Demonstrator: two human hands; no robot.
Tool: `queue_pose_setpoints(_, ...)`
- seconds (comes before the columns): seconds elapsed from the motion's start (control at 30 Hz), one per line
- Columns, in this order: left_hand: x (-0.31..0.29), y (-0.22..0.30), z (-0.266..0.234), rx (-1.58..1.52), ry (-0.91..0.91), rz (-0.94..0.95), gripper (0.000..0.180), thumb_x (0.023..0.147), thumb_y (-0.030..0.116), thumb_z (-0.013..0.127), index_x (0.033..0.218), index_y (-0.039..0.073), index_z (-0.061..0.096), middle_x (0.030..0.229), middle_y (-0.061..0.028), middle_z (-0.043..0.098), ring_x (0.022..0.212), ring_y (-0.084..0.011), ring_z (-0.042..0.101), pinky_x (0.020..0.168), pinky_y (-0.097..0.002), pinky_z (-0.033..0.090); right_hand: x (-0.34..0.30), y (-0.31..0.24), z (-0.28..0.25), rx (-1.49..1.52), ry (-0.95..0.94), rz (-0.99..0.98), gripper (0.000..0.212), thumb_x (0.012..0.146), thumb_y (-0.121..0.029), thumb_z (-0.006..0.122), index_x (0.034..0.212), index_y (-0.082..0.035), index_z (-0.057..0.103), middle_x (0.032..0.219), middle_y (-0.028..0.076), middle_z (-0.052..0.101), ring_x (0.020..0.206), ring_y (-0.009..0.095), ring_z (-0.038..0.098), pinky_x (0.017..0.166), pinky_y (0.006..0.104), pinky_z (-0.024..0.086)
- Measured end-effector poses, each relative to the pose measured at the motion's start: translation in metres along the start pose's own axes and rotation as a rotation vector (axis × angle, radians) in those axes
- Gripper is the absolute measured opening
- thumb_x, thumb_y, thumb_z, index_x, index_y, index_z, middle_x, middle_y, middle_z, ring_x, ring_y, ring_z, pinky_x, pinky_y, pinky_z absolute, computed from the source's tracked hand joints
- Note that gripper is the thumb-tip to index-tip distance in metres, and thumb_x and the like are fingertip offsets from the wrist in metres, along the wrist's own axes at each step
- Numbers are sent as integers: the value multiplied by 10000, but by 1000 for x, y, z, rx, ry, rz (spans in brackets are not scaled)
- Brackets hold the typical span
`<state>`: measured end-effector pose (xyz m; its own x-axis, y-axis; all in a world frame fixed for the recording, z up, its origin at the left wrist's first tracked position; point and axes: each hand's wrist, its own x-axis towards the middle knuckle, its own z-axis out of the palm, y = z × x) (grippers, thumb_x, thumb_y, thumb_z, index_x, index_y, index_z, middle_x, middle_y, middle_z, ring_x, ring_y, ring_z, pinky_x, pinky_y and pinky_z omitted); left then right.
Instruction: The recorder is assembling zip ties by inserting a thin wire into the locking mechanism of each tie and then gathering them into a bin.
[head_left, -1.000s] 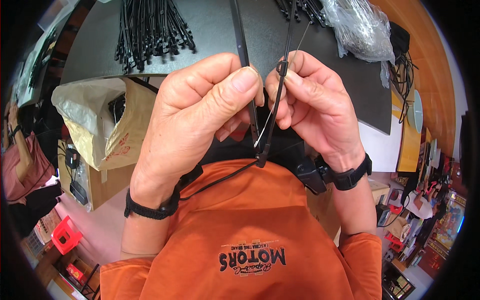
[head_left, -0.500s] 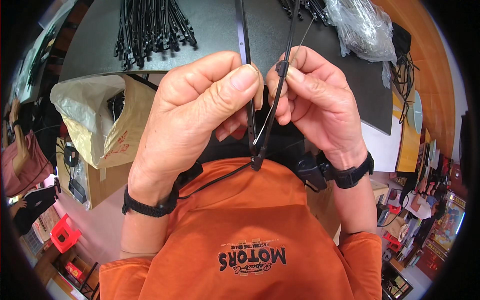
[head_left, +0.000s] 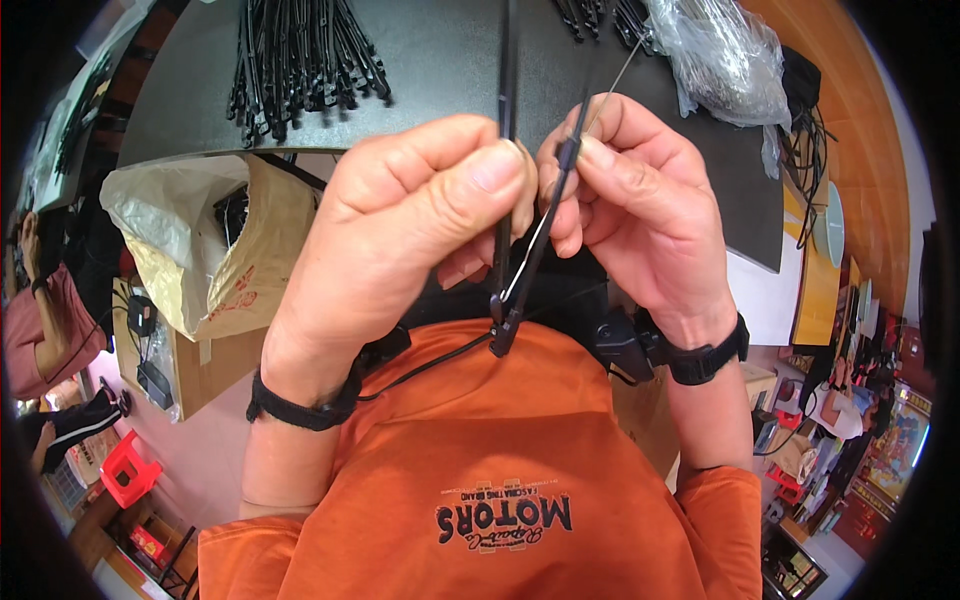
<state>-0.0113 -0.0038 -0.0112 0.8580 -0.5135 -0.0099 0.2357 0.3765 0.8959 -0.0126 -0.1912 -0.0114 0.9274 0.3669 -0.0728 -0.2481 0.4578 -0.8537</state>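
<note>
Between my hands stands a thin black jointed rod (head_left: 507, 75), like an umbrella rib, folded into a narrow V with its joint low, over my orange shirt. My left hand (head_left: 410, 215) pinches the left arm of the V between thumb and fingers. The right arm (head_left: 540, 238), with a small black sleeve on it, is gripped by my right hand (head_left: 650, 195) near that sleeve. A thin metal wire (head_left: 622, 75) runs past my right fingertips; its lower stretch reaches down close to the joint. My curled right fingers hide part of it.
Several black rods lie bunched on the dark table (head_left: 440, 60) at far left, with more at the far edge. A clear plastic bag (head_left: 722, 62) sits at far right. Left below the table, an open paper bag (head_left: 245, 270) stands by a cardboard box (head_left: 215, 372). People are at both sides.
My left hand has shifted slightly right, drawing the upper arms of the V closer together. The lower joint has swung a little left and down. My right hand has barely moved.
</note>
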Motion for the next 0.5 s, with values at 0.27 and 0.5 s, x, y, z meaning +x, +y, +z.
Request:
queue_pose_setpoints(0.27, 2, -4, 2, 100, 22, -28, 326, 952, 326, 492, 848, 25, 558, 677, -5, 534, 495, -35, 391, 437, -168, 306, -1, -17, 6, -166, 39, -74, 146, 941, -135, 481, 930, 8, 509, 805, 93, 579, 611, 110, 566, 536, 224, 485)
queue_pose_setpoints(0.5, 4, 3, 13, 132, 13, -23, 325, 958, 314, 485, 840, 22, 570, 679, 6, 546, 515, -24, 420, 442, -165, 312, -1, -4, -10, 60, -20, 35, 159, 936, -129, 506, 897, 21, 542, 805, 106, 630, 631, 127, 624, 542, 231, 529)
